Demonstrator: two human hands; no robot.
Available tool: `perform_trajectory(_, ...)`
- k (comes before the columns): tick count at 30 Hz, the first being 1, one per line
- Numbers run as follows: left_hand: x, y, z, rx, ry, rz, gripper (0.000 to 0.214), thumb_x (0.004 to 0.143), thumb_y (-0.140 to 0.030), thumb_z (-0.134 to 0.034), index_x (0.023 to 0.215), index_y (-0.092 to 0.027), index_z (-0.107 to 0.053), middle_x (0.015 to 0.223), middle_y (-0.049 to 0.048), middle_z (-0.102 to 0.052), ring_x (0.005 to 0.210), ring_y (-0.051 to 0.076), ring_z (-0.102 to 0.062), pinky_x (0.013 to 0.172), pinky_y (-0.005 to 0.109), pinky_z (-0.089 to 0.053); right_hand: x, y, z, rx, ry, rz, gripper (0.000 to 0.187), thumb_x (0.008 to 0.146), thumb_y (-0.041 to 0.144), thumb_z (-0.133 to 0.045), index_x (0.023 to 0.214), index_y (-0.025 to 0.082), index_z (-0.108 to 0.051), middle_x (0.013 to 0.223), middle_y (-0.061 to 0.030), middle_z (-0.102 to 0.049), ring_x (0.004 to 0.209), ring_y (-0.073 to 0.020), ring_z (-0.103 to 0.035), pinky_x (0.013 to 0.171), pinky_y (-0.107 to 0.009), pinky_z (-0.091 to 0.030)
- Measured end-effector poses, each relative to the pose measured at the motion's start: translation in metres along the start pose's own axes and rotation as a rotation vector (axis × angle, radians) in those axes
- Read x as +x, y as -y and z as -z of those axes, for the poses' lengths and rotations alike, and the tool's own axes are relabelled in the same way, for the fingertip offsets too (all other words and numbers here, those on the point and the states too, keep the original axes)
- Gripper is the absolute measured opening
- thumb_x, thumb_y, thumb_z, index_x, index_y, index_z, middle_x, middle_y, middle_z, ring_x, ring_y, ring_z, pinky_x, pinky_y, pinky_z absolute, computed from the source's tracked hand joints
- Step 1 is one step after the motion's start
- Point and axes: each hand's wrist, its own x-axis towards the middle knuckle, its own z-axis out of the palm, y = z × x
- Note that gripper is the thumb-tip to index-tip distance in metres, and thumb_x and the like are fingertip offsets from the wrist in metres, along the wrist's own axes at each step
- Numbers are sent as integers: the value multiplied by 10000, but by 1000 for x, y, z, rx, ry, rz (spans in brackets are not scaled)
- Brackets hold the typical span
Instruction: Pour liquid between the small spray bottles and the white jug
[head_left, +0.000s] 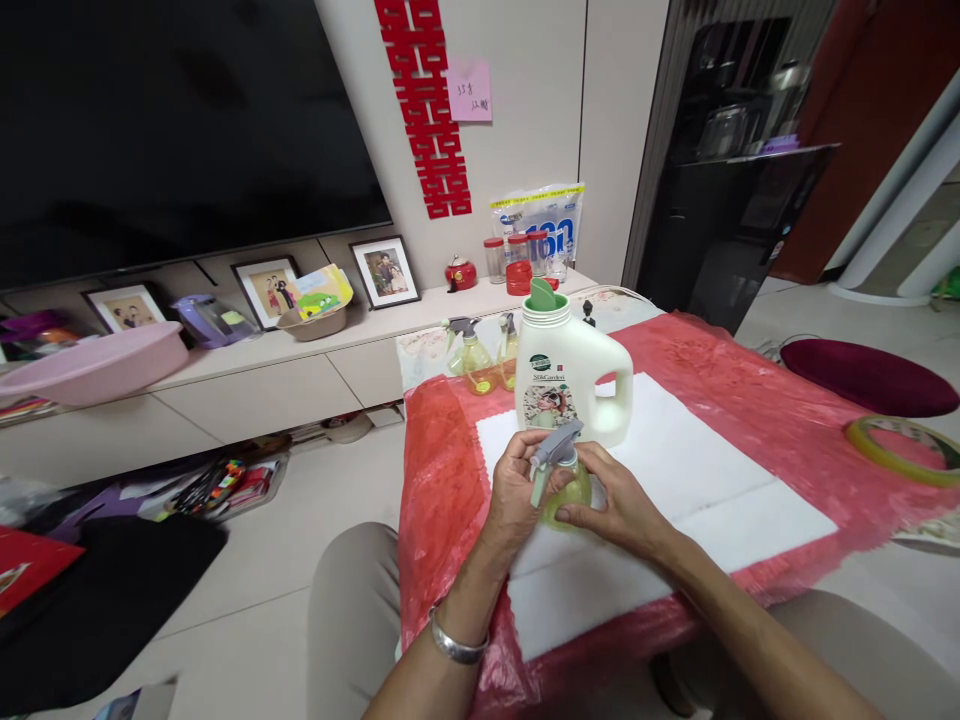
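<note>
A small yellow-green spray bottle [576, 492] with a grey trigger head [556, 445] is held between my two hands over a white sheet [720, 500]. My left hand [517, 490] closes round the trigger head and neck; its fingertips are partly hidden behind the head. Thumb and fingers of my right hand [611, 505] grip the bottle's round body from the right. Just beyond stands a large cream jug [555, 370] with a handle, its mouth uncapped and a green piece [544, 294] in the opening. Two more spray bottles [475, 365] stand behind it at the left.
Red plastic film [442, 470] covers the table under the white sheet. A roll of yellow tape [862, 440] lies at the right edge. Red-lidded jars [517, 258] and a printed bag [574, 210] are at the back. A pink basin [97, 365] sits on the cabinet at the left.
</note>
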Motion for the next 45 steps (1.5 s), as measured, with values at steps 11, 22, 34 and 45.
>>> perform_trajectory(11, -7, 12, 3, 21, 4, -4, 551, 686, -407, -875, 1135, -201, -633, 1121, 68, -716, 1053, 240, -661, 973, 383, -492, 2, 5, 2, 7, -6, 20, 581, 862, 531, -708, 1305, 190, -550, 1230, -93, -559, 1143, -218, -547, 960, -331, -480)
perform_trajectory(22, -8, 25, 8, 1, 35, -7, 489, 789, -430, -787, 1210, -216, -662, 1221, 94, -707, 1147, 267, -656, 1026, 412, -496, 1, 2, 1, 3, 2, 18, 549, 868, 508, -713, 1267, 171, -546, 1228, -101, -548, 1143, -212, -537, 973, -340, -472)
perform_trajectory(34, -5, 27, 6, -26, 21, -1, 556, 728, -431, -845, 1186, -208, -622, 1158, 90, -717, 1091, 259, -676, 1001, 417, -516, 1, 2, 2, -16, 9, 4, 587, 855, 554, -708, 1259, 158, -553, 1229, -115, -548, 1154, -228, -539, 970, -354, -481)
perform_trajectory(45, -6, 28, 11, 4, 52, -12, 530, 780, -450, -790, 1231, -217, -637, 1256, 108, -688, 1211, 300, -638, 1043, 439, -502, 0, 1, 1, -35, 6, -10, 570, 853, 548, -712, 1252, 169, -563, 1214, -104, -561, 1134, -221, -549, 953, -357, -487)
